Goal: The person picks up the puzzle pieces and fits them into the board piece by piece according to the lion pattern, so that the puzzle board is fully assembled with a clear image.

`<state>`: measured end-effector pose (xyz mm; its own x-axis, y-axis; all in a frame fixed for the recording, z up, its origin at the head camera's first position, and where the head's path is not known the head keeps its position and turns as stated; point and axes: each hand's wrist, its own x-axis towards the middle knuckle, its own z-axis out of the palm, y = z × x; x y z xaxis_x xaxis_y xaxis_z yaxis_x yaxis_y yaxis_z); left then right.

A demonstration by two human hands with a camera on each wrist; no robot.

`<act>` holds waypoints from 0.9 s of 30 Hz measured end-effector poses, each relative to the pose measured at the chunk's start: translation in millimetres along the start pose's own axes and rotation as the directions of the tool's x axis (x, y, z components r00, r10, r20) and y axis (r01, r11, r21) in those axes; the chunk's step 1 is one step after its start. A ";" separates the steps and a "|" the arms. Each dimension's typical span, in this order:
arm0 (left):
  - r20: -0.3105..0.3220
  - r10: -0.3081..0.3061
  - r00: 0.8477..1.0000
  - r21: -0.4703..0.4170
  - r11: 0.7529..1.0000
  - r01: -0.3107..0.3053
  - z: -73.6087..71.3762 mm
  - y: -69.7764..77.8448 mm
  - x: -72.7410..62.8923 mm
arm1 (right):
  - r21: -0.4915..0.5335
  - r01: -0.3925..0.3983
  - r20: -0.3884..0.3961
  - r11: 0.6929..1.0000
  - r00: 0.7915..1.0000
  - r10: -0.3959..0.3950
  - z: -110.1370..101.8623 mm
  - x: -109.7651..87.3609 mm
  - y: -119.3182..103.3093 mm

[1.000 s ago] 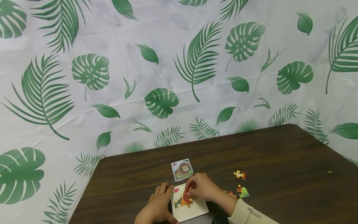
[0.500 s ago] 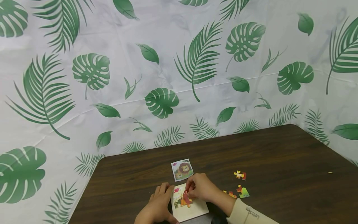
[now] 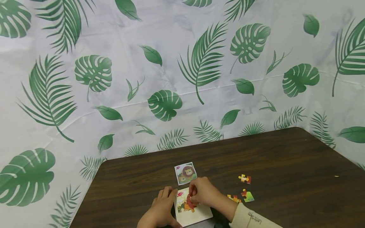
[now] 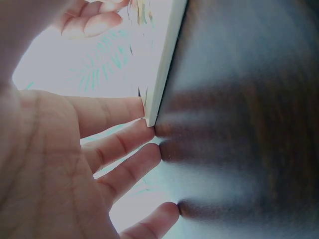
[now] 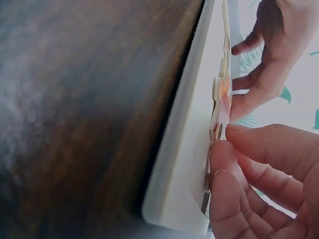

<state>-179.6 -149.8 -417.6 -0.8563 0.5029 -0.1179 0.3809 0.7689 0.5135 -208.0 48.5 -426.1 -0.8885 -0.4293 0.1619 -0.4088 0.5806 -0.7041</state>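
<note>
A pale puzzle board (image 3: 196,218) lies on the table with several joined jigsaw pieces (image 3: 181,200) in its upper left part. My left hand (image 3: 162,207) rests along the board's left side. Its fingers (image 4: 124,142) are extended and spread, one tip touching the board's edge, others on the table. Between thumb and index finger, my right hand (image 3: 203,191) pinches a reddish jigsaw piece (image 3: 189,201) at the joined ones. From the right wrist, this piece (image 5: 218,130) looks slightly tilted above the board, partly covered by fingertips. Behind the board lies a lion picture card (image 3: 182,179).
To the right of the board are loose jigsaw pieces: one farther back (image 3: 244,179), a green-and-red one (image 3: 247,195), and another (image 3: 233,198) near the right forearm. A leaf-printed cloth (image 3: 128,63) hangs behind the dark wooden table (image 3: 273,158).
My right hand shifts very slightly while pressing the reddish jigsaw piece lower and flatter against its neighbours. The left hand stays put at the board's side.
</note>
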 end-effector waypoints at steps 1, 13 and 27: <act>-0.001 0.002 1.000 0.002 1.000 -0.002 0.0 0.1 0.0 | 0.001 -0.001 0.002 1.000 1.000 0.001 -0.1 -0.1 0.1; -0.008 0.015 1.000 0.013 1.000 -0.015 0.1 -0.5 -0.1 | -0.032 0.023 0.054 0.999 0.998 -0.021 3.6 -0.9 -1.5; -0.002 0.006 1.000 0.022 1.000 -0.006 1.3 -2.5 1.7 | -0.116 -0.002 0.075 0.993 0.997 0.011 4.6 0.4 -5.7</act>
<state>-181.6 -150.4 -420.2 -0.8546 0.5067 -0.1134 0.3936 0.7747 0.4949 -205.0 41.9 -425.3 -0.8749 -0.4734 0.1021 -0.4282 0.6577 -0.6198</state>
